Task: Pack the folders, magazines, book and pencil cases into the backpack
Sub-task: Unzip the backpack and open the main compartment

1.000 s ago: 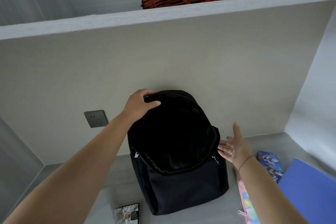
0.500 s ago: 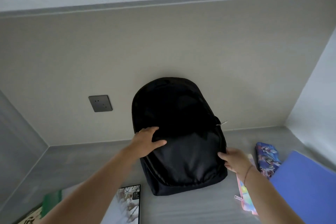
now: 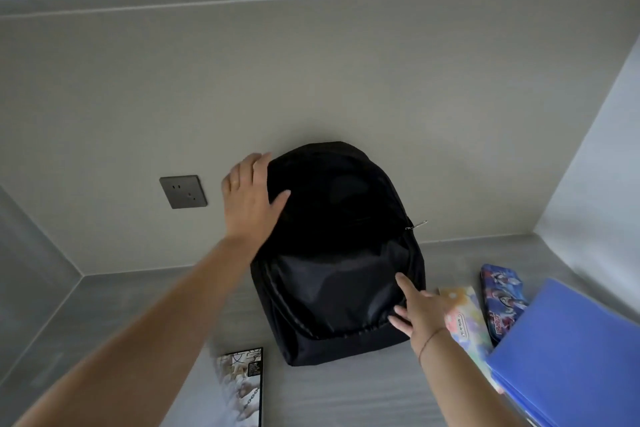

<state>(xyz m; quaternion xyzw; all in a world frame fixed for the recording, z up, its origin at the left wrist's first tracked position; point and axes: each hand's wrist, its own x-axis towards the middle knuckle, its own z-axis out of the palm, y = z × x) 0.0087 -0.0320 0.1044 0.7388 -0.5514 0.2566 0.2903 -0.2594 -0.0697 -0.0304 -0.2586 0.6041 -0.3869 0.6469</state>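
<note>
A black backpack (image 3: pixel 341 253) stands on the grey desk, leaning against the back wall, its main zip open and the front panel folded down. My left hand (image 3: pixel 251 198) rests on the bag's upper left edge, fingers straight and thumb spread over the fabric. My right hand (image 3: pixel 420 310) touches the folded front panel at the lower right with straight fingers. Right of the bag lie a pastel pencil case (image 3: pixel 465 321), a dark blue printed pencil case (image 3: pixel 502 298) and a blue folder (image 3: pixel 575 354). A magazine (image 3: pixel 242 388) lies in front of the bag.
The grey desk (image 3: pixel 346 395) sits in an alcove with a beige back wall, a pale side wall on the right and a shelf overhead. A dark wall socket (image 3: pixel 183 191) is left of the bag.
My left hand rose from the bag's front panel to its upper left edge. My right hand stayed at the lower right side. The front panel now hangs folded down.
</note>
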